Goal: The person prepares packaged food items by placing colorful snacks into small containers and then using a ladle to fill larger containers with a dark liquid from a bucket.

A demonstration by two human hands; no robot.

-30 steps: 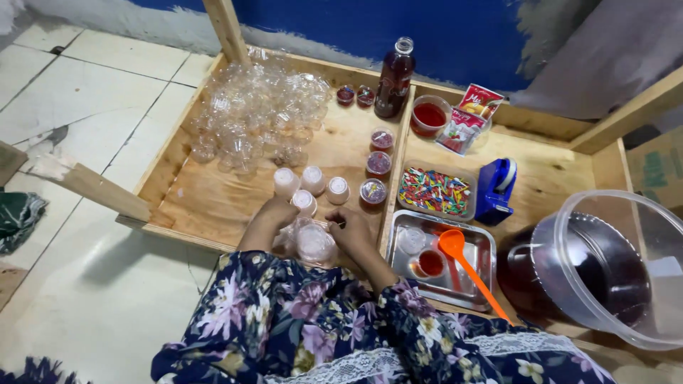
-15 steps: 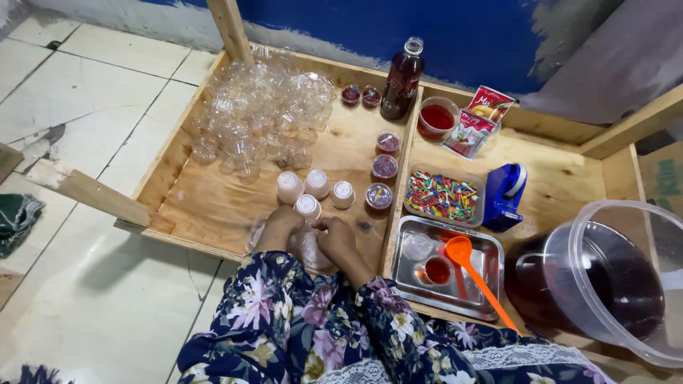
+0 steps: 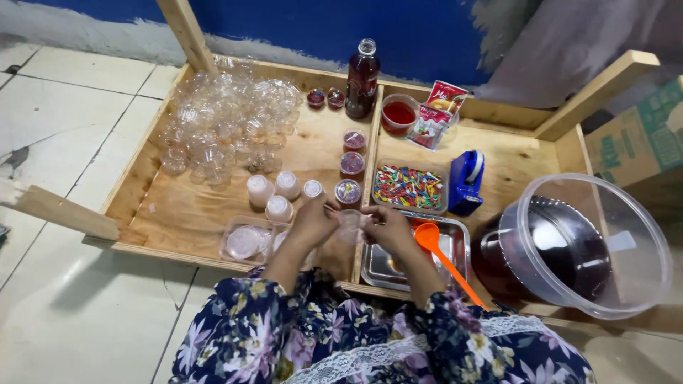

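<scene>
Your left hand [image 3: 313,222] and right hand [image 3: 388,226] have lifted from the tray floor, both grips now pinching one small clear cup [image 3: 350,226] just beside the metal tray [image 3: 377,267], ready for handling.

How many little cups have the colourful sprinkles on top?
5 that I can see: two small cups at the back beside the red bottle, and three cups in a row along the wooden divider. Others may be hidden behind the hands.
</scene>
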